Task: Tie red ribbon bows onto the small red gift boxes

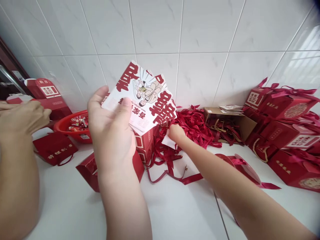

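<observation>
Fanned out in my left hand [112, 123] are several printed cards [147, 96] with red characters and a drawn couple, the thumb pressed on their lower left part. Beyond and to the right, my right hand [176, 133] is closed on a white card [169, 142], of which only a lower part shows. That hand is beside a heap of dark red ribbons [193, 128]. Below the fanned cards stand stacked red boxes [147, 145], partly hidden. An open red box [87, 170] is behind my left wrist.
Another person's hand [25, 116] is at the far left, near a red basket [60, 126] of small packets and a red bag [53, 146]. A cardboard box [247, 128] holds ribbons. Red gift boxes [280, 133] are stacked at right. A tiled wall [157, 30] stands behind.
</observation>
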{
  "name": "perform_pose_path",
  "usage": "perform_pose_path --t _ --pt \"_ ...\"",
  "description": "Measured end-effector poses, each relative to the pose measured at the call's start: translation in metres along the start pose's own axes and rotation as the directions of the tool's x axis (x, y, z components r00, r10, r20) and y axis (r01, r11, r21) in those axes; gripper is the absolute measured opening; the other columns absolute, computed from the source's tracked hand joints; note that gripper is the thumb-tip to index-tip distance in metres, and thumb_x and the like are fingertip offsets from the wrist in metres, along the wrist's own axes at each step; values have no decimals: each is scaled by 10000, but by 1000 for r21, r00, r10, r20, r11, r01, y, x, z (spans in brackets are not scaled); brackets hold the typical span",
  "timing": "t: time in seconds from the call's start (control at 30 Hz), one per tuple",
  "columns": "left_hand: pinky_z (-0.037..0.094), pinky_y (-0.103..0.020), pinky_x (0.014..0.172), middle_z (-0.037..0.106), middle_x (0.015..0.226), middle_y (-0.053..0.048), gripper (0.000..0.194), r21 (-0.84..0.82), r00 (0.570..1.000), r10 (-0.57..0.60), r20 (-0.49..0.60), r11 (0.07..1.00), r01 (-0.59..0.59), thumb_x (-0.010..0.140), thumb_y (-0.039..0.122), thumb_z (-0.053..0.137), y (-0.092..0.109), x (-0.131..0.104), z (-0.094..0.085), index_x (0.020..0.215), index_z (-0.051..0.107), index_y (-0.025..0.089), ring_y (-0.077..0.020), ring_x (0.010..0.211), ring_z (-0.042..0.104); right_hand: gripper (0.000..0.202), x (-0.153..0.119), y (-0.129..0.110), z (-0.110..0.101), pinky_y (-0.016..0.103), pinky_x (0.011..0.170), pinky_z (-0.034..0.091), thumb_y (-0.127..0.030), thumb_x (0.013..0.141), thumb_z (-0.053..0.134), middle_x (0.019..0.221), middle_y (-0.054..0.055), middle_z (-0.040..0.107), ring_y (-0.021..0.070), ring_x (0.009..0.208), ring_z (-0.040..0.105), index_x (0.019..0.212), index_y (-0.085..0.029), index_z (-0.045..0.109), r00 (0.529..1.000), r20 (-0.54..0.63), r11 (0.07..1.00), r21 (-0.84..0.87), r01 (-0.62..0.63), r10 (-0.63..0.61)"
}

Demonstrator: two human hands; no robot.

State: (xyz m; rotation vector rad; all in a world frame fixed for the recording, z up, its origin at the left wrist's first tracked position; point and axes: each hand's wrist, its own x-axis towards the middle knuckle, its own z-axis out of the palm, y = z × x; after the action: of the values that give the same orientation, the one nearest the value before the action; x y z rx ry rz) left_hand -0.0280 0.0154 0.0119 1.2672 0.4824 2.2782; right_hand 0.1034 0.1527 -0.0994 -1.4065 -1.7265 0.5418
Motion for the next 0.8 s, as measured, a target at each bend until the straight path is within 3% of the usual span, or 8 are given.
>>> perform_pose_path --t 0.17,0.23,0.3,0.4,0.57,0.63,0.7,0.8 --pt "467 -427 975 657 1078 -102 308 37 994 -78 77 997 75 708 141 718 -15 -1 5 950 530 171 -260 1093 600 171 20 -31 -77 396 752 495 -280 806 640 730 53 646 209 769 622 799 -111 663 993 -113 999 8 -44 44" --pt "495 -407 935 664 1046 -76 271 64 985 -127 120 991 120 721 181 712 -20 -3 9 931 541 187 -247 1067 614 195 13 -41 -109 340 712 488 -300 842 563 713 30 646 185 753 618 832 -138 670 978 -208 996 79 35 -17" --pt "515 -394 898 672 1012 -50 233 102 969 -173 177 982 157 739 229 706 -22 -7 14 905 543 207 -240 1046 625 179 0 -44 -136 268 637 472 -303 824 569 674 -2 624 142 689 604 804 -150 660 919 -379 942 253 219 -112" --pt "519 -392 882 676 989 -40 203 123 952 -190 240 979 164 752 276 705 -20 -11 22 877 555 218 -247 1043 627 152 -26 -35 -169 197 501 407 -278 769 630 547 -58 524 75 514 515 667 -169 605 822 -562 787 469 402 -85" --pt "476 -403 961 690 1004 -33 183 11 945 -143 293 989 146 747 190 709 -11 -14 30 904 617 216 -232 1075 614 89 -67 0 -201 202 521 438 -209 765 599 651 -30 619 76 572 600 677 -194 592 804 -584 610 678 410 109" --pt "460 -422 986 701 1006 -45 178 -61 943 -118 311 988 144 758 137 689 -11 -14 33 919 645 198 -230 1068 621 42 -82 14 -209 223 554 476 -187 754 598 701 -12 654 104 622 632 740 -203 635 770 -623 648 645 404 140" --pt "457 -440 991 710 998 -62 150 -94 938 -114 328 984 152 776 112 667 -12 -15 37 915 665 168 -232 1047 632 80 -95 29 -215 253 543 497 -242 763 622 693 -2 661 131 595 621 813 -201 670 737 -670 815 477 330 94" --pt "458 -446 993 715 981 -66 158 -105 944 -113 311 983 152 774 75 660 -16 -16 42 914 673 146 -221 1016 641 214 -107 47 -221 344 635 534 -360 802 612 737 32 697 199 668 650 880 -185 708 819 -572 990 75 120 -56"
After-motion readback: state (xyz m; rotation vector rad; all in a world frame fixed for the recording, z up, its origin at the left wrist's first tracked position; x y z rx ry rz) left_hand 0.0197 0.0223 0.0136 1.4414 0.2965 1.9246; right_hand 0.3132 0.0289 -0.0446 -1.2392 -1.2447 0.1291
